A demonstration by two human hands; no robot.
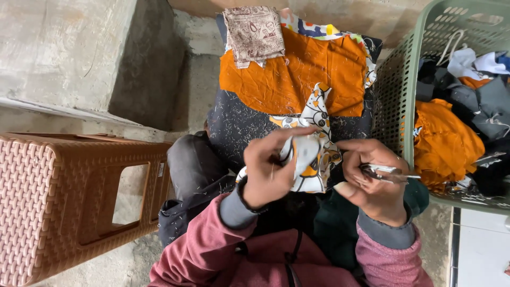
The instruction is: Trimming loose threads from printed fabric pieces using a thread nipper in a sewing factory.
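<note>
My left hand (268, 167) pinches a white patterned fabric piece (313, 154) with orange and black print, holding it up over my lap. My right hand (372, 178) grips a small pair of metal thread snips (388, 172), its blades pointing right, just beside the fabric. Beyond my hands a stack of cloth lies spread out: an orange piece (297, 72) covered in loose white threads on top of a dark speckled piece (239, 125). A brown printed cloth square (254, 33) rests at the stack's far end.
A green plastic laundry basket (404, 79) at the right holds orange, grey and white fabric pieces. A brown woven-look plastic stool (69, 196) lies on its side at the left. A concrete block (79, 53) stands at the upper left.
</note>
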